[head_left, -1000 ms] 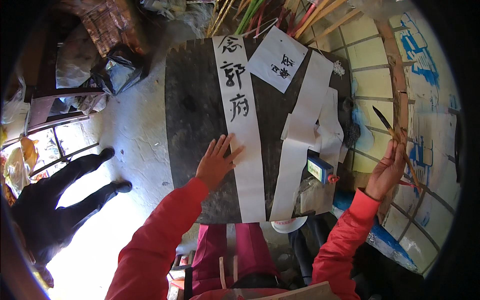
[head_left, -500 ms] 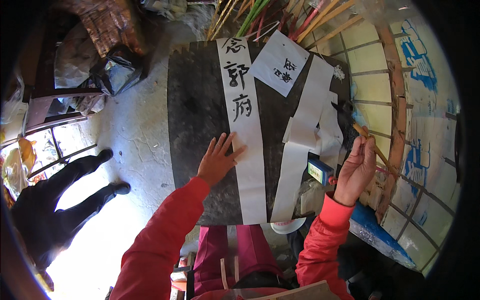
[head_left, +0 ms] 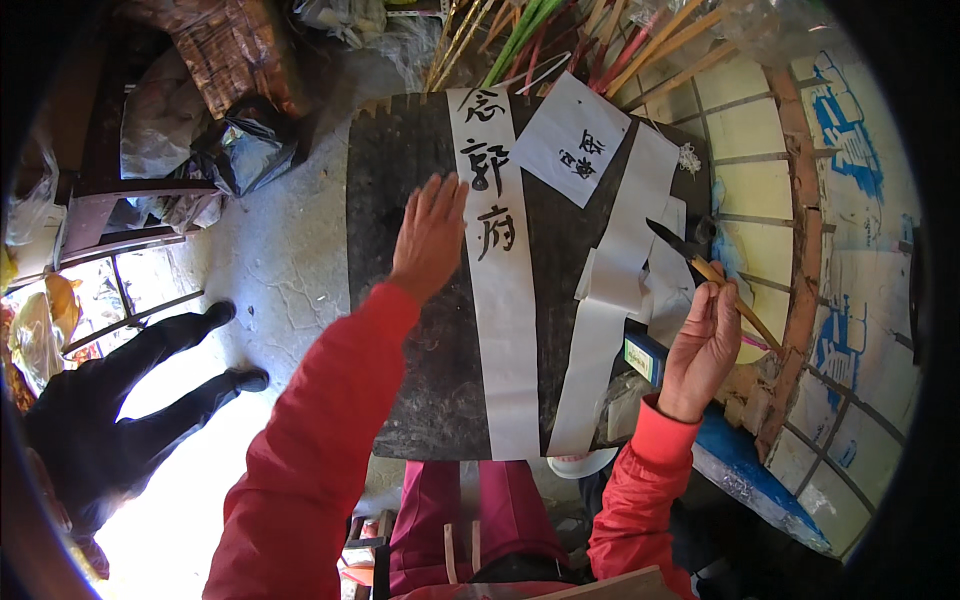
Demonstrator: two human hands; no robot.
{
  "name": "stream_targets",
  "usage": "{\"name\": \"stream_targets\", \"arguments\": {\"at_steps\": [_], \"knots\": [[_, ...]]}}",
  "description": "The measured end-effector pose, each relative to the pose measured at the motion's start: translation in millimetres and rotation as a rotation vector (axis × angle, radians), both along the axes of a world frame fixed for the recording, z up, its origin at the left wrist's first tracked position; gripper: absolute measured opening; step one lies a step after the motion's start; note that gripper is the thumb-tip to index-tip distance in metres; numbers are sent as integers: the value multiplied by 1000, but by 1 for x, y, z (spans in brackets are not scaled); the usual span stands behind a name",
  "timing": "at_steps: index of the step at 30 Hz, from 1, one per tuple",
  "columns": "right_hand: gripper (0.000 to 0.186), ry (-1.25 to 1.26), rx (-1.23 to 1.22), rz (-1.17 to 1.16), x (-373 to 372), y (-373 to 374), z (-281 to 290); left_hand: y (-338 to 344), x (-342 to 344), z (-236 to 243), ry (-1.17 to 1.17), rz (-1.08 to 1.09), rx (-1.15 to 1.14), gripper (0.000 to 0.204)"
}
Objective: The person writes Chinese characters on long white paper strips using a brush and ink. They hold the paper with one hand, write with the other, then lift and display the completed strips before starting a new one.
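Note:
A long white paper strip [head_left: 507, 345] lies down the middle of the dark table [head_left: 420, 400], with brushed black characters on its far part. My left hand [head_left: 431, 236] is open, fingers stretched out, at the strip's left edge beside the characters; whether it touches the paper I cannot tell. My right hand [head_left: 706, 345] pinches the bamboo handle of a writing brush [head_left: 734, 300], its dark bristles pointing far and left over the loose paper strips. Close to that hand stands a small blue and white box [head_left: 643, 356].
A square white sheet with writing [head_left: 570, 140] lies at the far side, next to more blank paper strips [head_left: 610, 290]. Coloured sticks [head_left: 530, 40] lean beyond the table. A black plastic bag [head_left: 246, 146] sits far left. At left, another person's dark-trousered legs [head_left: 150, 360] show.
My left hand has slid away from me up the strip, toward the characters. The brush has come left from the dark spot at the table's right edge, and its bristles now show.

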State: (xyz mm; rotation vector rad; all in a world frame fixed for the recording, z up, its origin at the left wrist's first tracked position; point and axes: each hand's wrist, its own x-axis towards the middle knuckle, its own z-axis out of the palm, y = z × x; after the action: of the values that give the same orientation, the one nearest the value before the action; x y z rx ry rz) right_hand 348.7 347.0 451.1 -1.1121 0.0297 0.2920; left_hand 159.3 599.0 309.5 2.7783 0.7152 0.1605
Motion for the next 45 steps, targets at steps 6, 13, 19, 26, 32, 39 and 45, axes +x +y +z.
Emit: {"name": "stream_targets", "arguments": {"at_steps": [6,13,19,26,32,39,45], "knots": [[29,19,9,-6,-1,-3,1,17,4,-1,84,-51,46,57],[29,31,-12,-16,-4,-10,-1,23,-6,-17,185,-65,123,56],[29,48,22,-2,-10,-9,-4,28,0,-13,135,-100,52,57],[29,80,-4,-38,-11,-5,-4,21,-8,-11,84,-103,90,54],[29,65,8,-39,-15,-4,-9,-66,-47,-1,181,-120,-125,73],[30,60,-24,-12,-18,-7,-17,-102,-63,-11,296,-82,-92,95],[29,57,-49,12,-21,0,-24,-89,-56,-16,347,-71,24,98]]}}
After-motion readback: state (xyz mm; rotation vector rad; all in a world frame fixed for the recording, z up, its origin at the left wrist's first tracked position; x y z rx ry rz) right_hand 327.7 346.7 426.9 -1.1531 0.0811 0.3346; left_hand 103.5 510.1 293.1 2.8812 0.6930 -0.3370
